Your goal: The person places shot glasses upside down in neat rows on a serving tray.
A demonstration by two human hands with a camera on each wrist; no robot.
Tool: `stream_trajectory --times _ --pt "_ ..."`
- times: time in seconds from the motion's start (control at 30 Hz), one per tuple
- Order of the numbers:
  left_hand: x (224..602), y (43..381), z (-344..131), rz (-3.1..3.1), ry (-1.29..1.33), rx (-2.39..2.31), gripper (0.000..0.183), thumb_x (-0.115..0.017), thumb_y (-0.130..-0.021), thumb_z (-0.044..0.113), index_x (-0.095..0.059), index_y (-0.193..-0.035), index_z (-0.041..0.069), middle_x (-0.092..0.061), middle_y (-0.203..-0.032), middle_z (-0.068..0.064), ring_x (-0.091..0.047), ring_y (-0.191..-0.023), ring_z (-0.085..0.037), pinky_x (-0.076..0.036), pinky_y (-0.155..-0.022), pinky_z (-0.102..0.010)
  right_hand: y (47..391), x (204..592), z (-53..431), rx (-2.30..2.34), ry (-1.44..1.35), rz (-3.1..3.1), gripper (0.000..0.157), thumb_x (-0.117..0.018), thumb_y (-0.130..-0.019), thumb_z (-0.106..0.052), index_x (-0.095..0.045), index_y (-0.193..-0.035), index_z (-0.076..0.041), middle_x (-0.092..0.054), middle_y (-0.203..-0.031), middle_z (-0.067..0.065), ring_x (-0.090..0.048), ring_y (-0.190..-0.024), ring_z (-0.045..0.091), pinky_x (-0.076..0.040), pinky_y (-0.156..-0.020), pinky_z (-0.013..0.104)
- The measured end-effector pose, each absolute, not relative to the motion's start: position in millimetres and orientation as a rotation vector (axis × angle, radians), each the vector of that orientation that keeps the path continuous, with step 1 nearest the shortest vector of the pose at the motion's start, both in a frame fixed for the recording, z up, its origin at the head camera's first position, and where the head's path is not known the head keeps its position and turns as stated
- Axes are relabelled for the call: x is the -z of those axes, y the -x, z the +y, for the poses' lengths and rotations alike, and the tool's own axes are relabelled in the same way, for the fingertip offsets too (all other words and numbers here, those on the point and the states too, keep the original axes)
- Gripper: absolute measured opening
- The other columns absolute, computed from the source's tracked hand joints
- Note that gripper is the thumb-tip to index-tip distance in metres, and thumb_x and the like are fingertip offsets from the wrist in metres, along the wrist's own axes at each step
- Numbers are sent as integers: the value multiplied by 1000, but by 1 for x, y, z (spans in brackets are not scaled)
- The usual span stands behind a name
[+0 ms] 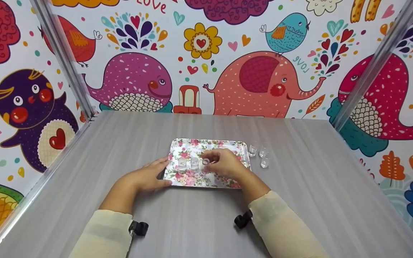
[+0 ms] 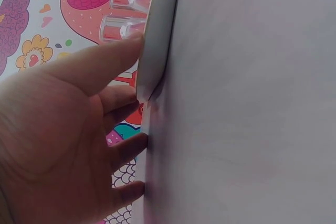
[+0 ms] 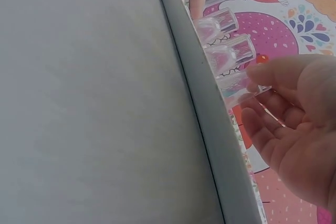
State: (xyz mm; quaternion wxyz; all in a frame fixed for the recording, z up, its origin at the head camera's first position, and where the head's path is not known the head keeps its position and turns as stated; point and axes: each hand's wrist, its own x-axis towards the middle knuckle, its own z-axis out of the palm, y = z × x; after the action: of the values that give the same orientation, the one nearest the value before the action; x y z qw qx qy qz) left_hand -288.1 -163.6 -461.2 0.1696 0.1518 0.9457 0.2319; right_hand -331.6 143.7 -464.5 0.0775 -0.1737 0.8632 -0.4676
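A tray (image 1: 177, 181) with a pink floral print lies on the table. Two small clear shot glasses stand side by side on it, the left glass (image 1: 182, 164) and the middle glass (image 1: 194, 163). My right hand (image 1: 224, 164) pinches a third shot glass (image 3: 236, 88) between thumb and fingers, just right of the middle glass, at the tray surface. At the tray's left end, my left hand (image 1: 151, 175) touches the rim with fingers spread; its thumb (image 2: 123, 51) lies against the near edge and the other fingertips (image 2: 137, 190) reach down beside the tray.
Close to the tray's right end, three more clear glasses stand on the grey table (image 1: 192, 222): a left one (image 1: 252, 150), a back one (image 1: 263, 152) and a front one (image 1: 264, 163). Cartoon-printed panels (image 1: 199, 71) enclose the table behind and at the sides.
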Motion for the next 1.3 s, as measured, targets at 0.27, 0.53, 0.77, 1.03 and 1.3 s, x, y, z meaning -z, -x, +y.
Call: stream_trajectory --times 0.27,0.53,0.77,1.03,1.3 --pt "461 288 -163 2688 -444 -662 89 -71 -101 45 -28 -170 8 -21 -181 -10 -19 -164 -51 -21 -131 -70 332 452 159 1508 543 2611 45 -81 -96 -34 -74 -134 -11 -78 -125 9 -73 -117 24 -64 -96 40" --pt "462 290 -164 2694 -451 -662 89 -70 -101 46 -28 -170 8 -21 -181 -10 -20 -165 -48 -21 -132 -69 333 450 189 1551 460 2668 49 -83 -95 -37 -73 -138 -16 -76 -130 12 -73 -116 23 -63 -98 39" --pt "461 289 -164 2686 -450 -668 89 -70 -101 45 -28 -170 8 -21 -180 -11 -20 -164 -50 -21 -131 -70 330 452 216 1534 352 2678 48 -83 -95 -36 -71 -137 -15 -75 -131 10 -71 -118 24 -63 -97 35" --pt "462 290 -163 2680 -438 -672 89 -71 -101 46 -28 -171 10 -21 -181 -9 -19 -164 -51 -21 -131 -71 329 447 246 1489 226 2745 50 -81 -96 -37 -69 -139 -14 -71 -141 13 -68 -122 28 -60 -104 41" --pt "463 290 -165 2685 -444 -678 89 -71 -101 45 -29 -170 9 -22 -180 -10 -20 -164 -50 -21 -131 -71 326 442 278 1486 110 2786 55 -82 -95 -41 -67 -142 -16 -68 -146 13 -66 -127 29 -61 -103 39"
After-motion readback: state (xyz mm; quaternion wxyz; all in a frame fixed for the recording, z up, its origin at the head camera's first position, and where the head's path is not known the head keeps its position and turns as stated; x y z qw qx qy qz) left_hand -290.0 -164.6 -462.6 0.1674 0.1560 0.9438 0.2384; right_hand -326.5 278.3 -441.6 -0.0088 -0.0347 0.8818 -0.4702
